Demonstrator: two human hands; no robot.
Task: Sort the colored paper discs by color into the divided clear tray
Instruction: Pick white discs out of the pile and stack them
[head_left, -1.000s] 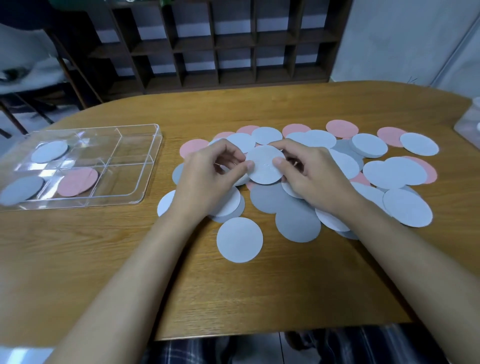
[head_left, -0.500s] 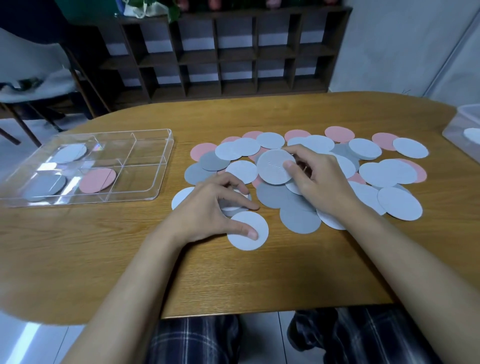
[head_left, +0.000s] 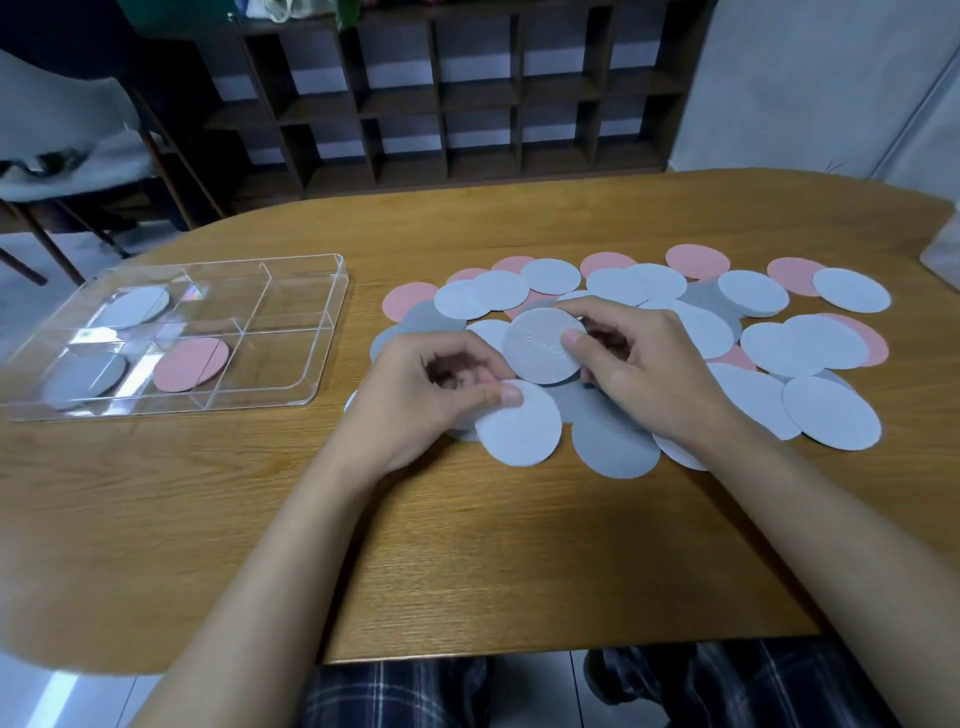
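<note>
disc (head_left: 540, 344) sits pinched in right hand (head_left: 652, 376) grip.

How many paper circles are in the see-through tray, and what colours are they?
Light blue disc: 1
Grey disc: 1
Pink disc: 1
Total showing in the clear tray: 3

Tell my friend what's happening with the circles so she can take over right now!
Left hand pinches a pale disc at the pile's near edge.
Right hand holds a light grey disc over the pile.
Done: the tray holds a second pale disc, a dark grey disc and a pink disc, each in its own compartment.
To do: both held discs and the whole pile on the table.
</note>
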